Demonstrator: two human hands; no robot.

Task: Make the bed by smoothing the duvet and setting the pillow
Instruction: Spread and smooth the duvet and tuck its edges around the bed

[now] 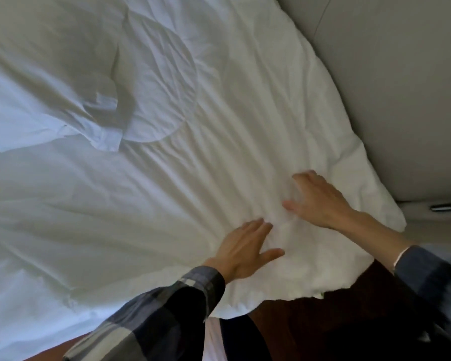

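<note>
A white, creased duvet [167,194] covers nearly the whole bed. My left hand [242,248] lies flat on it near the bed's close edge, fingers straight and together, thumb out. My right hand [320,201] presses on the duvet a little farther right, fingers spread and slightly bent, blurred by motion. Folds fan out leftward from both hands. A white pillow [44,82] lies at the upper left, its open case end [102,131] bunched toward the middle. A round, crinkled patch of sheet [164,82] shows beside the pillow.
A padded grey headboard [388,87] runs along the right side. A dark metal handle [448,206] sits on a pale surface at the far right. Dark brown floor [323,324] shows below the duvet's hanging corner.
</note>
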